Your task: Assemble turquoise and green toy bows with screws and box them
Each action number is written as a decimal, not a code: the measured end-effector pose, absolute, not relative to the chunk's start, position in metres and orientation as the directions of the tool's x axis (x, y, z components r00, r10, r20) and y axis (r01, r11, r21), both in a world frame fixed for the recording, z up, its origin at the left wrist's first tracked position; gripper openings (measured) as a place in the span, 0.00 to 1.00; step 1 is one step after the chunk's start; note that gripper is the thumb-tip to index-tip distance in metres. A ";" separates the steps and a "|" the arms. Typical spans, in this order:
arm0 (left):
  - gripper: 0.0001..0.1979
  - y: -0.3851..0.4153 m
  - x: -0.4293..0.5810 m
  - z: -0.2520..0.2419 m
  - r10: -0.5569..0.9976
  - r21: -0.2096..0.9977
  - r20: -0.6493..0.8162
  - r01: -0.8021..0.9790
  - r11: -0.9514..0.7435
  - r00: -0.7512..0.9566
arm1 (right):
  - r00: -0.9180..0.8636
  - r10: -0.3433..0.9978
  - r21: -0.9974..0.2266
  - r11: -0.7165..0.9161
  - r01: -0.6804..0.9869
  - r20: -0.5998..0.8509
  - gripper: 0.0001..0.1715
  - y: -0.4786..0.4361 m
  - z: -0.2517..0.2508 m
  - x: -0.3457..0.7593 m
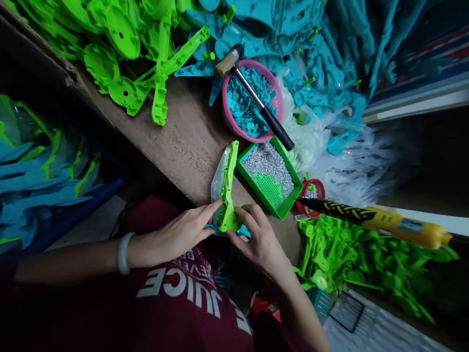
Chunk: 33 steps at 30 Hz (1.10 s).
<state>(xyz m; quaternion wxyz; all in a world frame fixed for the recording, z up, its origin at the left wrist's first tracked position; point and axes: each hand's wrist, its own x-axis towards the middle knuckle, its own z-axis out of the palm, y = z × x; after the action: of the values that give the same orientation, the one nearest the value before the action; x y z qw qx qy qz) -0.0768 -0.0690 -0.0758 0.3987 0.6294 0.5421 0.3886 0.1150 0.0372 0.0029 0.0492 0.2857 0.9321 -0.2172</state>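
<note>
A long bright-green plastic part (227,188) with a clear plastic piece (217,177) along its left side lies near the table's front edge. Some blue plastic shows beneath its near end. My left hand (183,232), a pale bangle at the wrist, grips the near end from the left with fingers together. From the right, my right hand (256,232) holds the same end, its fingers bent and thumb pressed to the edge. Just beyond sits a green tray (281,210) of small silvery screws (269,159).
A hammer (256,93) rests across a pink basket (226,115) of small blue parts. A yellow power screwdriver (395,224) hangs at right, by a small red basket (319,188). Green parts (120,34) and blue parts (278,24) are heaped behind; more green parts (330,254) lie at right.
</note>
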 end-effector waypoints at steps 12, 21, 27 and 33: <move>0.42 -0.073 -0.070 -0.080 0.996 0.889 0.027 0.454 -0.064 0.088 | -0.814 0.518 -0.312 0.753 0.580 -0.264 0.20 0.035 -0.006 0.109; 0.20 -0.064 -0.067 -0.080 0.833 0.367 0.460 0.788 -0.494 0.308 | -0.825 0.499 -0.325 0.759 0.564 -0.267 0.22 0.038 -0.017 0.114; 0.19 -0.065 -0.067 -0.080 0.760 0.154 0.520 0.833 -0.532 0.390 | -0.858 0.474 -0.620 0.616 0.485 -0.199 0.15 0.068 0.015 0.108; 0.21 -0.075 -0.064 -0.071 0.735 0.031 0.494 0.835 -0.549 0.464 | -0.668 0.674 -0.943 0.302 -0.141 0.316 0.34 0.094 0.021 0.013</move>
<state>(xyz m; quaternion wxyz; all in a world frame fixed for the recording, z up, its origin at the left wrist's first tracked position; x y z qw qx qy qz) -0.0645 -0.0751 -0.0707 -0.1083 0.8488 0.4625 0.2321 0.0131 0.0942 0.0207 -0.3632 0.1849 0.7206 -0.5609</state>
